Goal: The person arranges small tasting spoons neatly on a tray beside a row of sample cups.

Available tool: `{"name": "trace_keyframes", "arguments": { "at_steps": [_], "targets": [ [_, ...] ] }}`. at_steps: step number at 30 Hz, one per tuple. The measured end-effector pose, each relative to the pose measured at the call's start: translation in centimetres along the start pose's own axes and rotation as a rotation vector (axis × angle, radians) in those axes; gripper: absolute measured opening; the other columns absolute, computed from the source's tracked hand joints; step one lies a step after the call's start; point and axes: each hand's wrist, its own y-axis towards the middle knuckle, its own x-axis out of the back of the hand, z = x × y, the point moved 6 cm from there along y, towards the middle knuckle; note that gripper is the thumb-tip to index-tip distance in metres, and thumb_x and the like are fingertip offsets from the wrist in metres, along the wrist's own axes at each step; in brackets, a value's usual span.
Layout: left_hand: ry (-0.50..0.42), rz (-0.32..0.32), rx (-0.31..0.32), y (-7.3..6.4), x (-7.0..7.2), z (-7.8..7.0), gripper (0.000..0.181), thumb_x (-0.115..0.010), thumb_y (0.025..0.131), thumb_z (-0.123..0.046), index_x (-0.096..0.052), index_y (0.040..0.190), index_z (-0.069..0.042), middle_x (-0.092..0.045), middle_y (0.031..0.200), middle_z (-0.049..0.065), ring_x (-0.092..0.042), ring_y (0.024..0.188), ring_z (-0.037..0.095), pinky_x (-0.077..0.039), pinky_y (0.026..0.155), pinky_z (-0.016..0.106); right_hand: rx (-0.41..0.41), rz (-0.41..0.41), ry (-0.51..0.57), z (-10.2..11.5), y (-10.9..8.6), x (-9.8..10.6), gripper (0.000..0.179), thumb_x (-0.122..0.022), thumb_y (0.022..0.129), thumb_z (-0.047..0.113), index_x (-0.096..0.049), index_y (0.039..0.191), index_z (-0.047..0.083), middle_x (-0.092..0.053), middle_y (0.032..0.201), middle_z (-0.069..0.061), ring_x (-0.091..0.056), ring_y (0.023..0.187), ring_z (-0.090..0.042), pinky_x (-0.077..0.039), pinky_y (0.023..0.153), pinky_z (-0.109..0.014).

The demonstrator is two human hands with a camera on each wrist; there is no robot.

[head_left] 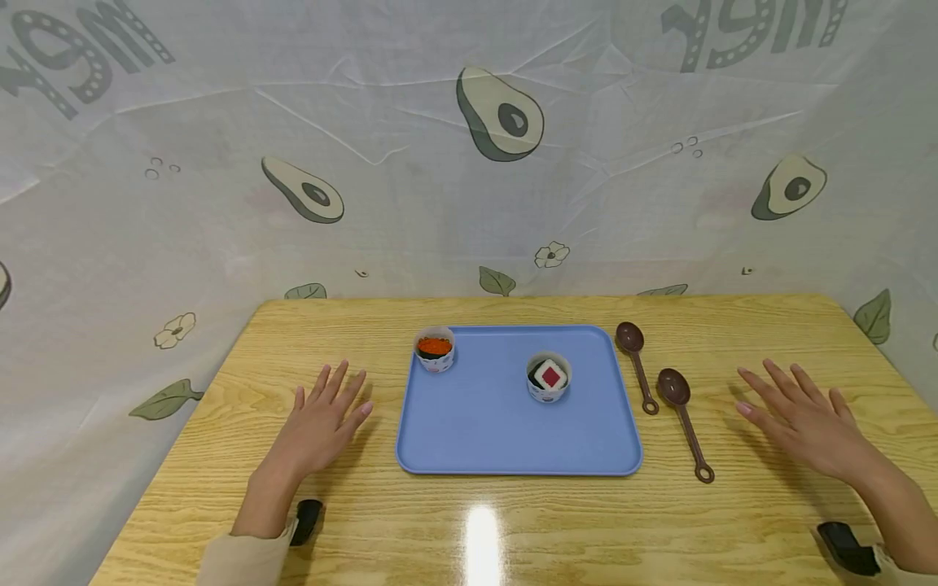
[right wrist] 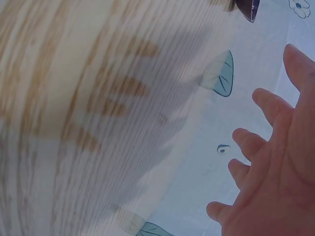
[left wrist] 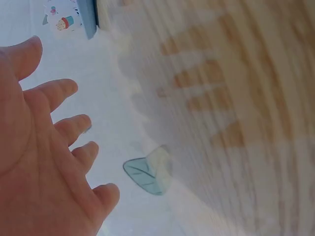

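Observation:
A blue tray (head_left: 476, 431) lies on the wooden table with two small paper cups on it. The cup (head_left: 436, 365) at its back left corner holds a sushi piece with orange roe (head_left: 435, 347). Right of the middle, another cup (head_left: 547, 395) contains a white sushi piece (head_left: 550, 375) with a red centre and a dark wrap. Two brown spoons (head_left: 630, 338) (head_left: 674, 387) lie right of the tray. My left hand (head_left: 320, 425) is left of the tray, fingers spread and holding nothing. To the right of the spoons, my right hand (head_left: 809, 423) also has its fingers spread, with nothing in it.
The wooden table (head_left: 396, 529) reaches back to a pale cloth (head_left: 410, 203) printed with avocados and leaves, which also hangs at both sides. Dark straps (head_left: 306, 521) sit at the wrists. A bright reflection shows near the front of the table.

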Motion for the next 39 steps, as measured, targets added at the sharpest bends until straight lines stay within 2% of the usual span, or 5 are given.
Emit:
{"name": "trace_keyframes", "arguments": {
  "at_steps": [9,18,26,29,39],
  "targets": [
    [-0.129,0.007,-0.006,0.1,0.3,-0.7,0.063,-0.040,0.096,-0.043,-0.027,0.143,-0.003,-0.018,0.146,0.024,-0.011,0.133,0.042,-0.009,0.102,0.066,0.000,-0.021,-0.010,0.0,0.1,0.1,0.062,-0.044,0.097,0.032,-0.014,0.147,0.012,-0.003,0.148,-0.026,0.009,0.132,-0.046,0.015,0.090,-0.073],
    [-0.365,0.043,-0.019,0.5,0.5,-2.0,0.064,-0.056,0.092,-0.030,-0.029,0.141,0.002,-0.037,0.136,0.026,-0.034,0.124,0.043,-0.033,0.097,0.058,0.040,-0.074,0.002,0.3,0.2,0.4,0.056,-0.048,0.095,0.028,-0.031,0.139,-0.001,-0.019,0.141,-0.033,-0.003,0.130,-0.050,-0.006,0.083,-0.078],
    [-0.515,0.051,0.043,1.0,-0.1,-2.2,0.052,-0.061,0.089,-0.018,-0.042,0.131,0.005,-0.055,0.117,0.022,-0.052,0.109,0.036,-0.048,0.087,0.044,0.062,-0.117,-0.018,0.5,0.3,0.4,0.051,-0.056,0.091,0.026,-0.043,0.128,-0.007,-0.029,0.135,-0.033,-0.018,0.124,-0.054,-0.020,0.075,-0.075],
    [-0.563,0.038,0.084,1.2,-0.4,-2.2,0.043,-0.063,0.087,-0.014,-0.051,0.123,0.005,-0.060,0.107,0.017,-0.058,0.099,0.031,-0.053,0.076,0.036,0.073,-0.132,-0.018,0.5,0.4,0.5,0.048,-0.057,0.091,0.024,-0.046,0.125,-0.009,-0.033,0.131,-0.034,-0.025,0.118,-0.057,-0.023,0.074,-0.074],
    [-0.652,0.051,0.145,1.6,-1.5,-2.3,0.024,-0.064,0.085,-0.006,-0.060,0.106,0.006,-0.064,0.088,0.008,-0.061,0.081,0.020,-0.051,0.065,0.027,0.076,-0.160,-0.006,1.3,0.4,0.9,0.041,-0.059,0.090,0.020,-0.052,0.117,-0.010,-0.046,0.118,-0.035,-0.041,0.101,-0.055,-0.038,0.070,-0.066]
  ]
}}
